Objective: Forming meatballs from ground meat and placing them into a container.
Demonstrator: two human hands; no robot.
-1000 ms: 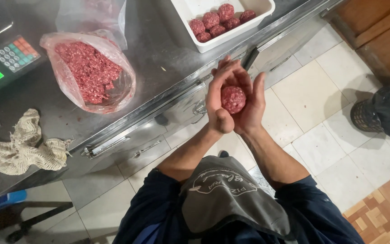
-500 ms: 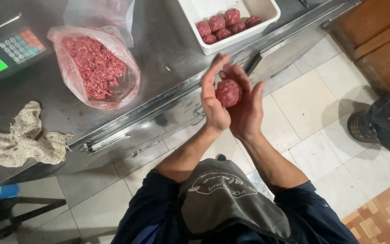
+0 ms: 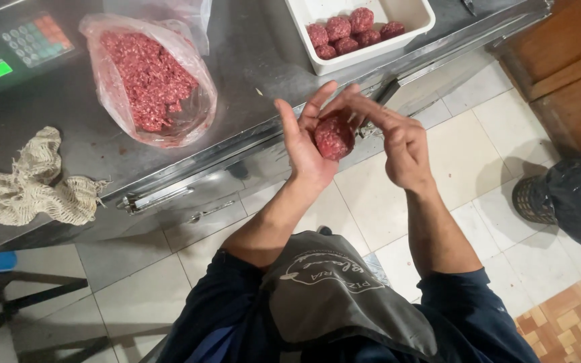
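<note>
Even overhead light, fairly bright. Soft glare streaks the steel bench (image 3: 263, 64) beside the white tray (image 3: 371, 57). Fingers (image 3: 371, 111) slightly blurred.

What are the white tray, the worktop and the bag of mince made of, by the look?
White tray: probably plastic, smooth, opaque, thick rounded rim. Worktop: looks like stainless steel, grey, dull sheen, folded metal edge. Bag around the mince: thin clear plastic film, crinkled and glossy.
</note>
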